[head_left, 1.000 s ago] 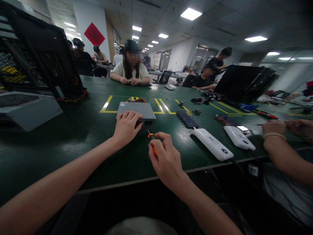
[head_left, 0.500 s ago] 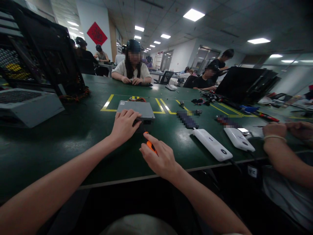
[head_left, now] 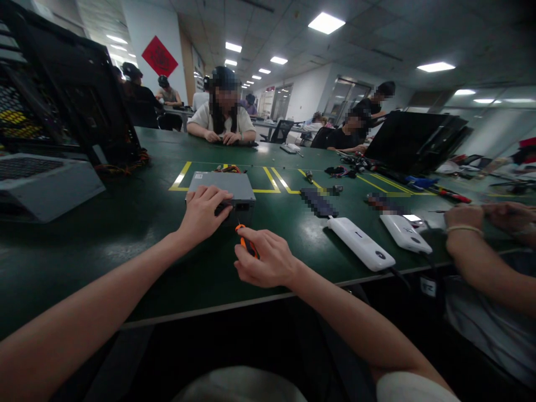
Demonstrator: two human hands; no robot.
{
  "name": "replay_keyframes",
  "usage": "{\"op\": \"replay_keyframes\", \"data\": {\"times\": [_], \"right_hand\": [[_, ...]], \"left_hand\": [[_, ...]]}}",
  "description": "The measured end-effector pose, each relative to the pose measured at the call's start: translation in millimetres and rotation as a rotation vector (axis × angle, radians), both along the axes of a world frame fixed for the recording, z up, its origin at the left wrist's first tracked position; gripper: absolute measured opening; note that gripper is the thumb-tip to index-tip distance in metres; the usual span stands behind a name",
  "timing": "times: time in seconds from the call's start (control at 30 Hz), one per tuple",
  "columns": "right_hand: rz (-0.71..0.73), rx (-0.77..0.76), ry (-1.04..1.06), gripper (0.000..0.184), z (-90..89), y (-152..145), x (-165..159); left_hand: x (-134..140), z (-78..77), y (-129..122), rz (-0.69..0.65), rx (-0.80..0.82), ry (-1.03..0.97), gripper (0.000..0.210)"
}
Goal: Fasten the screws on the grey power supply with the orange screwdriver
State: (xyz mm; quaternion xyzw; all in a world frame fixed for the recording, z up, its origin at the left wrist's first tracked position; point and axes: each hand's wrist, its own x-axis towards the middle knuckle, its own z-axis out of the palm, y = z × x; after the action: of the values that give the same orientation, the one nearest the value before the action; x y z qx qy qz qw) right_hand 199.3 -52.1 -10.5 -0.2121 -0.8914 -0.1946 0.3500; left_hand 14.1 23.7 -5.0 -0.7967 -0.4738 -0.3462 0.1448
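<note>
A grey computer power supply [head_left: 234, 186] lies on the green table, its socket side facing me. My left hand [head_left: 205, 209] grips its near left edge, fingers over the top and thumb against the front. In my right hand [head_left: 266, 257] is a screwdriver [head_left: 247, 244] with an orange and black handle. Its thin shaft points at the lower front of the power supply; whether the tip touches a screw is too small to tell. A bundle of coloured wires [head_left: 229, 168] shows behind the unit.
On the left stand a second power supply [head_left: 50, 187] and an open black computer case [head_left: 71, 89]. White power banks [head_left: 362, 245] lie to the right, near a neighbour's hands [head_left: 464, 218]. Yellow tape [head_left: 274, 180] marks the table [head_left: 167, 273]. Another person sits opposite.
The whole view has shifted slightly. My right hand has turned a little around the screwdriver, showing more of its handle. My left hand keeps its grip on the power supply.
</note>
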Motion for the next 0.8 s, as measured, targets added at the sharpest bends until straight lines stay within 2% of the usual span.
{"op": "replay_keyframes", "data": {"times": [0.1, 0.3, 0.47, 0.6, 0.7, 0.8], "right_hand": [[0.02, 0.022, -0.027, 0.022, -1.8, -3.1, -1.5], [-0.004, 0.092, 0.01, 0.014, -1.7, -4.7, -2.7], [0.064, 0.024, -0.026, 0.029, -0.5, -7.1, -1.6], [0.071, 0.051, 0.064, 0.03, -2.2, -6.6, -2.2], [0.089, 0.013, 0.156, 0.029, -5.3, -4.5, -4.0], [0.117, -0.013, 0.141, 0.033, -6.2, -3.9, -5.2]], "left_hand": [[-0.3, -1.0, 1.7, -0.005, 0.016, 0.017, 0.025], [-0.7, -3.1, 1.1, -0.018, 0.031, 0.005, 0.026], [-0.2, -3.9, -0.8, -0.019, 0.025, -0.015, 0.025], [0.4, -3.3, -2.7, -0.01, 0.027, -0.011, 0.025], [0.7, -3.2, -3.6, 0.002, 0.04, 0.002, 0.025], [0.8, -4.1, -3.1, 0.007, 0.051, 0.002, 0.024]]}}
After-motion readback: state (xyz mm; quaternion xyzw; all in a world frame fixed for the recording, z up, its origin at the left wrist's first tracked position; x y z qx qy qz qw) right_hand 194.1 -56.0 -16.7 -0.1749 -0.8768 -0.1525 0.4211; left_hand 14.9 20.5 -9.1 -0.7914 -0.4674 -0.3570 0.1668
